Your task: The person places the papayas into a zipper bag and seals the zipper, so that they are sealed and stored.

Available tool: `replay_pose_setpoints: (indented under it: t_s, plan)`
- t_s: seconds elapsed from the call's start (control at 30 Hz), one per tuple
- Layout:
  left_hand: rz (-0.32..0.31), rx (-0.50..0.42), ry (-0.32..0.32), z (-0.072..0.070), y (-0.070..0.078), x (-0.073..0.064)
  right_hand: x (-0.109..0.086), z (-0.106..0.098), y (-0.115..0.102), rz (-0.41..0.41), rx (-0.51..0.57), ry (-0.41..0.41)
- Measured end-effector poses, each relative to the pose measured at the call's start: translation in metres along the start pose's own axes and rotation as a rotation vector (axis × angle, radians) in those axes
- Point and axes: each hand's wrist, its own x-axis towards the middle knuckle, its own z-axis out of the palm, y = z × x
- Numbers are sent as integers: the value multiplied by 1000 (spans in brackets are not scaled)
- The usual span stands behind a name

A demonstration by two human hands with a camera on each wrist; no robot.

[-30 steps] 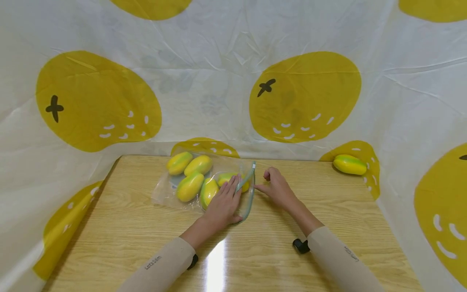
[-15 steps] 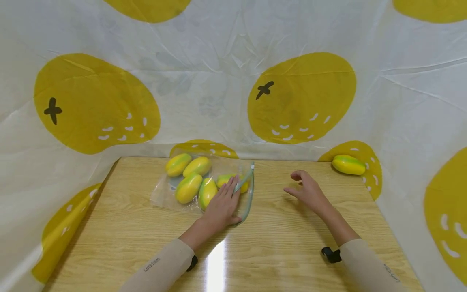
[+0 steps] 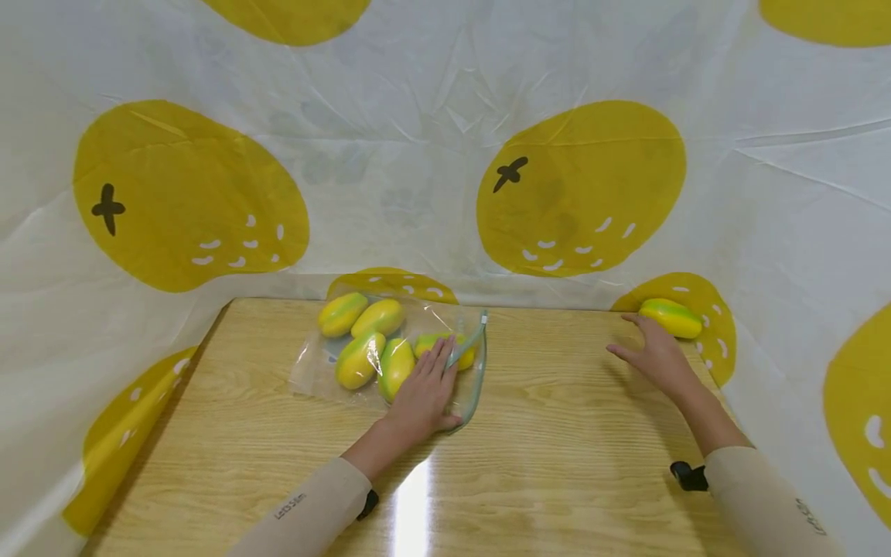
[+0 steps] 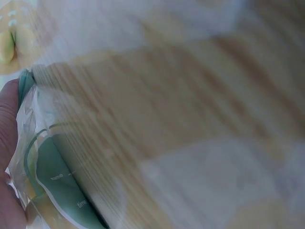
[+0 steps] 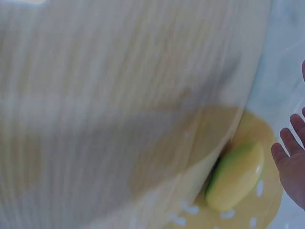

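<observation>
A clear plastic zip bag (image 3: pixel 308 377) lies on the table with several yellow-green mangoes (image 3: pixel 360 360) inside. Its green zip edge (image 3: pixel 480 371) faces right, and a white slider (image 3: pixel 484 318) sits at the far end. My left hand (image 3: pixel 423 391) rests on the bag near its mouth, fingers straight, partly covering a mango. In the left wrist view, green print (image 4: pixel 59 176) shows on the bag beside that hand (image 4: pixel 8 138). A lone mango (image 3: pixel 671 318) lies at the table's far right corner. My right hand (image 3: pixel 656 357), fingers spread, is right beside it, holding nothing.
The wooden table (image 3: pixel 557 433) ends at the back against a white cloth (image 3: pixel 404 193) printed with large yellow fruit. The cloth also hangs along both sides. A black band (image 3: pixel 689 476) shows at my right wrist.
My right hand has left the bag's zip edge and travelled right across the table to the lone mango, its fingers opening out. The left hand and the bag have stayed in place.
</observation>
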Motion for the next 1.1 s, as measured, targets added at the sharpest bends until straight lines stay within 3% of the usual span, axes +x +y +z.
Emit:
replay_pose_setpoints:
  t_s: [0.27, 0.47, 0.87, 1.1]
  plan:
    - [-29, 5, 0, 2, 2, -1, 11, -27, 45, 5, -99, 68]
    - [-31, 19, 18, 2, 1, -1, 15, -34, 64, 76, -124, 49]
    - [-52, -31, -23, 0, -2, -3, 22, -29, 68, 161, -206, 126]
    - [-41, -31, 0, -3, -3, -1, 21, -28, 76, 122, -267, 190]
